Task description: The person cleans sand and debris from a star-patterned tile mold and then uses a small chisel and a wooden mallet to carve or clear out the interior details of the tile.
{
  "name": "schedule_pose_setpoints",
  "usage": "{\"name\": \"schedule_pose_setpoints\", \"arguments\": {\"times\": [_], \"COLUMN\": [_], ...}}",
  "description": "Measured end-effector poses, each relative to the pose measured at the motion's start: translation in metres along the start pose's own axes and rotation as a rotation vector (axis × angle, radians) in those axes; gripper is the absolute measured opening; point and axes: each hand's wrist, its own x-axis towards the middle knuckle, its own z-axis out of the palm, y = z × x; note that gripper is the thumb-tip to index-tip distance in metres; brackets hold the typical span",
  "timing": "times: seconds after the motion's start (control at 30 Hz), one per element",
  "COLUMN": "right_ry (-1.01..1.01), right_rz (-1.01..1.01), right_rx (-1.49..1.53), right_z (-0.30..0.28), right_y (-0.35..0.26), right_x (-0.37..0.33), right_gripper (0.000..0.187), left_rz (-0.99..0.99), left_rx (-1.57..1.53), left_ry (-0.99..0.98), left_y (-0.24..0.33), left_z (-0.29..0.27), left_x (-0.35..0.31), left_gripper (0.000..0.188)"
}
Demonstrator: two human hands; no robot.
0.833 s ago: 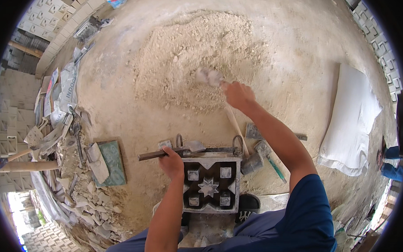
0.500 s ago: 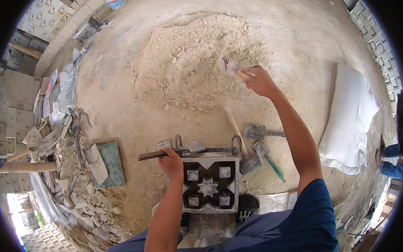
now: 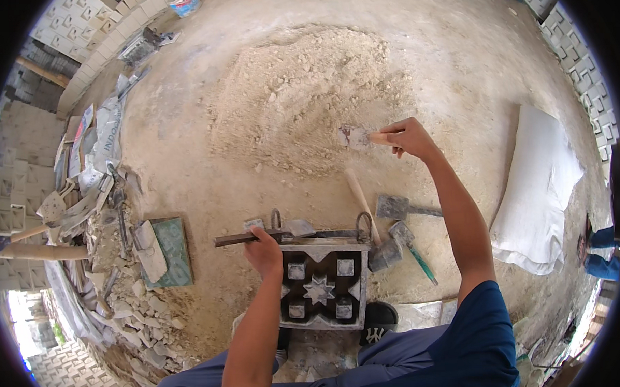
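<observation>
My right hand (image 3: pixel 405 137) pinches the wooden handle of a trowel (image 3: pixel 355 136), blade at the near right side of the powder heap (image 3: pixel 306 91), contact undetermined; I assess the step in hand as working that material. My left hand (image 3: pixel 263 252) is wrapped around a dark bar (image 3: pixel 231 240) at the far rim of the patterned mould (image 3: pixel 320 289), before my feet. The next move, I judge, calls for a level blade.
</observation>
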Motion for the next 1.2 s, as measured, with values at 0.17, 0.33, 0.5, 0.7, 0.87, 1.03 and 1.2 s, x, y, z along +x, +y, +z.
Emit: {"name": "schedule_pose_setpoints", "arguments": {"times": [0.17,0.33,0.5,0.7,0.87,1.03,1.2], "right_ry": [-0.033,-0.117,-0.015,0.056,0.091,0.048,0.072], "right_rz": [0.013,0.070,-0.039,-0.134,-0.143,-0.009,-0.022], "right_rx": [0.072,0.017,-0.205,-0.110,-0.110,-0.004,-0.079], "right_z": [0.051,0.077,0.089,0.067,0.055,0.044,0.024], "right_y": [-0.004,-0.017,-0.015,0.011,0.012,-0.025,-0.057], "right_x": [0.029,0.036,0.036,0.024,-0.005,-0.076,-0.172], "right_gripper": [0.029,0.037,0.046,0.045,0.039,0.038,0.040], "left_rz": [-0.028,-0.012,-0.025,-0.058,-0.028,0.025,-0.075], "left_rx": [0.018,0.018,-0.002,-0.032,-0.041,0.013,0.039], "left_ry": [-0.004,0.041,0.011,-0.010,-0.037,-0.064,-0.121], "left_y": [-0.008,-0.003,-0.011,-0.007,-0.005,-0.008,-0.001], "left_z": [0.009,0.007,0.007,0.006,0.003,-0.004,-0.004], "left_x": [0.001,0.000,0.006,0.003,-0.004,0.000,0.001], "left_gripper": [0.056,0.061,0.058,0.062,0.062,0.059,0.069]}}
